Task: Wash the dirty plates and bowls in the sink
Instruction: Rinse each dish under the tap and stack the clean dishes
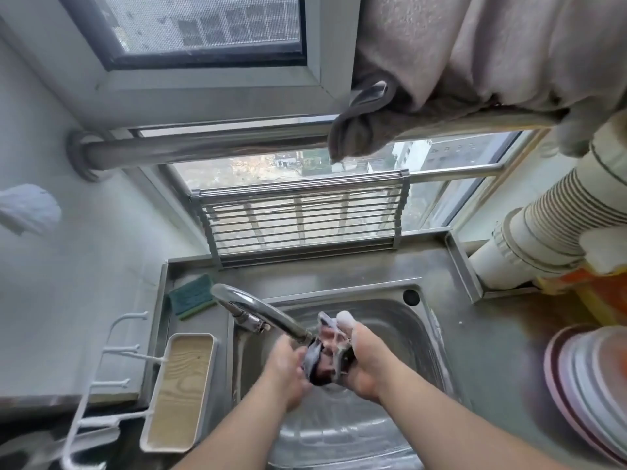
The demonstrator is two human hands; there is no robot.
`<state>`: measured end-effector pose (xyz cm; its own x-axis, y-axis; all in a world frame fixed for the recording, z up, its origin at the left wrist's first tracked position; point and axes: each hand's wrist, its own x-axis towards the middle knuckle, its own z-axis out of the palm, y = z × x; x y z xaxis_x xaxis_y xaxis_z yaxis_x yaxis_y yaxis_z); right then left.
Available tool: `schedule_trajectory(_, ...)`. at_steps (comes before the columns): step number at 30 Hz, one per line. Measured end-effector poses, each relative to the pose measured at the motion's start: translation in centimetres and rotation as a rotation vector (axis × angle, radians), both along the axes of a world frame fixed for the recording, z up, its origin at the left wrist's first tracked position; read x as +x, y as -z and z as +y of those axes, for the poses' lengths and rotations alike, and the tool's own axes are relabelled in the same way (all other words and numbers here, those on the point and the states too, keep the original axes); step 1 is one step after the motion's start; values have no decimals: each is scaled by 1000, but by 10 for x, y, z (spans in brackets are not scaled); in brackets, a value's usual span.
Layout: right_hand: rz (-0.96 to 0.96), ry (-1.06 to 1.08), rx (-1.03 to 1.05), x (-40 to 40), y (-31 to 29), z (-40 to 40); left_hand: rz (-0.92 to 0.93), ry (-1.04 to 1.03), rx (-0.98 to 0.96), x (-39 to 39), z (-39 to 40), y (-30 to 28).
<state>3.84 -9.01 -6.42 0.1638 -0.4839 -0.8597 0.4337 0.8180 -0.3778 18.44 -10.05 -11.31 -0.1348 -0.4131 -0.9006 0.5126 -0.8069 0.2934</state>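
Note:
Both my hands are over the steel sink [429,337], just under the spout of the chrome faucet [261,310]. My left hand [288,371] and my right hand [361,357] squeeze a wet grey-and-pink dishcloth [327,354] between them, foam on the right fingers. A stack of white and pink plates [587,378] rests on the counter at the right edge. No dishes show inside the sink basin; my arms hide part of its floor.
A green-and-yellow sponge [193,296] lies behind the faucet on the left. A white tray with a wooden insert [179,391] sits left of the sink. A metal roll-up rack [298,222] leans against the window. Towels [363,127] hang on a rail above.

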Motion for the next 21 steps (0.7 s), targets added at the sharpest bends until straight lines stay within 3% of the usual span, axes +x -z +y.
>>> schedule_trajectory(2,-5,10,18,6,7,3,117,96,-123,-31,20,-24)
schedule_trajectory(6,-6,172,177,5,28,19,-364,282,-363,-69,44,-23)
schedule_trajectory(12,-209,240,198,-3,63,22,-791,740,-531,-68,42,22)
schedule_trajectory(13,-203,225,202,-4,70,23,-827,738,-516,-65,38,32)
schedule_trajectory(16,-161,244,233,-3,99,23,-702,604,-442,-73,35,54)
schedule_trajectory(21,134,108,241,5,165,18,-429,387,-173,-85,28,106)
